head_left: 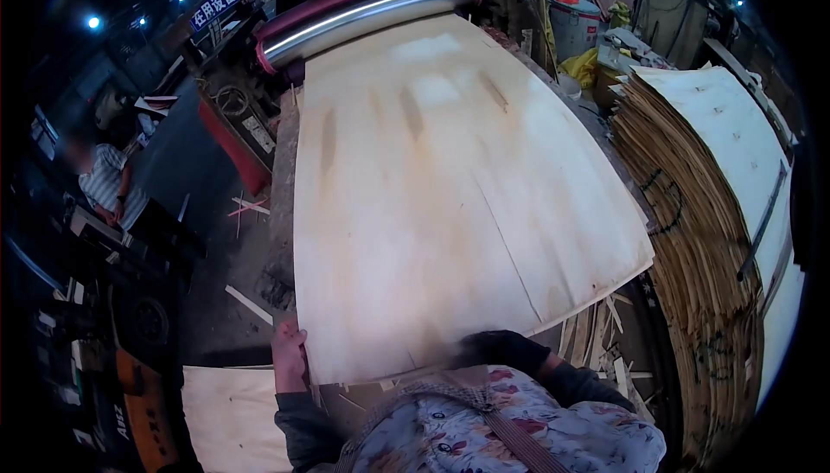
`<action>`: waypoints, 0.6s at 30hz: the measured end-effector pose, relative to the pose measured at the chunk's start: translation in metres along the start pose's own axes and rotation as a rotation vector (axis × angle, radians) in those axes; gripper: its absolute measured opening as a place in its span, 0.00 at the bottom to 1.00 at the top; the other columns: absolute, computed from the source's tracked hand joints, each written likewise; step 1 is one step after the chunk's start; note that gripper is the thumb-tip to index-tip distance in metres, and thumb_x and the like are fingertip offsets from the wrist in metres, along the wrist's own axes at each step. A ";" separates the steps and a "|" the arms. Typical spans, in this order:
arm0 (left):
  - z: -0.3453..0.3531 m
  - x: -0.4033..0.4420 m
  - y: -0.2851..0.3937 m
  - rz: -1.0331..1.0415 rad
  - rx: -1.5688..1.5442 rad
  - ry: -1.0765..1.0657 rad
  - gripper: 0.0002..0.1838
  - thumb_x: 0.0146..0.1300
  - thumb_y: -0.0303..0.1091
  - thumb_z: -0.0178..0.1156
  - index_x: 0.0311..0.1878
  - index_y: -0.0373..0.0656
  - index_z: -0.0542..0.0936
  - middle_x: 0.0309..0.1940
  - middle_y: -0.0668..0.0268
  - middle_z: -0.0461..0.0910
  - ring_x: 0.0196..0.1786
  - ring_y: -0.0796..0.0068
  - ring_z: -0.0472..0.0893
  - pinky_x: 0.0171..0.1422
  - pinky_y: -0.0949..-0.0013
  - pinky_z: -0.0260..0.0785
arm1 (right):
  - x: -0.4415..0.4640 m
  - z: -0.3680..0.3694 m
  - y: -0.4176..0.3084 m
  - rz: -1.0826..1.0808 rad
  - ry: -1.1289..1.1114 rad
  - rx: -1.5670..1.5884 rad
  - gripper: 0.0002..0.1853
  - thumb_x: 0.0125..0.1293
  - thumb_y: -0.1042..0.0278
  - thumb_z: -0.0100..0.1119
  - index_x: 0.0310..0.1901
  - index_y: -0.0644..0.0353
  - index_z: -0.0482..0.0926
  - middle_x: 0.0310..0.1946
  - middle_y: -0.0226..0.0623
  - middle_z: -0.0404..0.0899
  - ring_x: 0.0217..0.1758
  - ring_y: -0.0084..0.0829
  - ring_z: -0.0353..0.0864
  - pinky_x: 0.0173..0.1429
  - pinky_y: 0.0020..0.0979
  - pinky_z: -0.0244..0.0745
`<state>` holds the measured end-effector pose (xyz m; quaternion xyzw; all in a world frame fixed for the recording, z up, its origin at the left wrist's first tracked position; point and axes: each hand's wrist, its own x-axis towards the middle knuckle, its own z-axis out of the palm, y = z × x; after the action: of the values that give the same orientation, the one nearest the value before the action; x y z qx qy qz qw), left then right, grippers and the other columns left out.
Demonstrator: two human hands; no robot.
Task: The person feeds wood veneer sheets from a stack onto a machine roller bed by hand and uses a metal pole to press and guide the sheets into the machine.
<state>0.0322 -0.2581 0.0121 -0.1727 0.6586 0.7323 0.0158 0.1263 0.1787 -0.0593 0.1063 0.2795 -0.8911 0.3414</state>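
Observation:
A large pale wood veneer sheet (432, 214) lies in front of me, with brownish streaks and a long crack on its right half. Its far end meets a shiny metal roller (372, 19) with dark red ends. At the near left corner, my left hand (291, 354) is bare and closed on the sheet's edge. My right hand (501, 349), in a dark glove, rests at the near edge right of centre; its fingers are too dark and blurred to make out.
A tall stack of veneer sheets (692, 188) stands on the right. Another pale sheet (229, 417) lies low at the left. Wood scraps (596, 335) litter the area below the sheet. A person in a striped shirt (108, 175) sits at the far left, near an orange machine (143, 404).

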 end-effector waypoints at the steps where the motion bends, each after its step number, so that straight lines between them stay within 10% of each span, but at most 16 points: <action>1: 0.002 -0.004 0.011 0.000 -0.001 -0.001 0.19 0.57 0.16 0.51 0.53 0.35 0.70 0.48 0.57 0.77 0.50 0.66 0.79 0.55 0.64 0.71 | -0.011 0.000 0.001 -0.030 0.019 -0.078 0.18 0.70 0.61 0.50 0.56 0.62 0.73 0.47 0.48 0.80 0.49 0.40 0.81 0.54 0.38 0.76; 6: 0.008 -0.020 0.054 0.060 -0.155 -0.031 0.22 0.55 0.13 0.45 0.54 0.31 0.73 0.47 0.53 0.80 0.49 0.62 0.81 0.57 0.62 0.74 | -0.059 0.006 -0.007 -0.235 0.221 -1.205 0.18 0.72 0.56 0.46 0.49 0.64 0.76 0.43 0.46 0.81 0.47 0.37 0.81 0.54 0.35 0.75; 12: 0.004 -0.004 0.044 0.121 -0.131 0.011 0.24 0.56 0.16 0.48 0.60 0.32 0.69 0.45 0.55 0.81 0.47 0.66 0.82 0.53 0.65 0.75 | -0.027 -0.038 0.003 -0.452 0.291 -1.247 0.16 0.69 0.59 0.50 0.50 0.62 0.76 0.39 0.46 0.82 0.41 0.38 0.82 0.48 0.35 0.77; 16: -0.043 0.063 -0.071 0.321 0.570 0.092 0.32 0.59 0.22 0.53 0.68 0.33 0.59 0.48 0.60 0.76 0.42 0.75 0.77 0.48 0.69 0.72 | 0.005 -0.015 -0.030 -0.479 0.365 -1.006 0.13 0.68 0.64 0.53 0.47 0.65 0.76 0.38 0.44 0.82 0.40 0.39 0.83 0.48 0.38 0.78; 18: -0.043 0.069 -0.096 0.513 0.919 0.154 0.33 0.59 0.22 0.53 0.69 0.32 0.58 0.48 0.59 0.75 0.44 0.73 0.77 0.50 0.67 0.71 | 0.014 0.028 -0.070 -0.331 0.457 -1.550 0.15 0.69 0.62 0.52 0.48 0.66 0.75 0.34 0.40 0.83 0.37 0.38 0.84 0.46 0.37 0.79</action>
<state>0.0016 -0.3015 -0.1019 -0.0345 0.9319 0.3336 -0.1383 0.0693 0.1983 -0.0121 -0.0234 0.8897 -0.4406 0.1171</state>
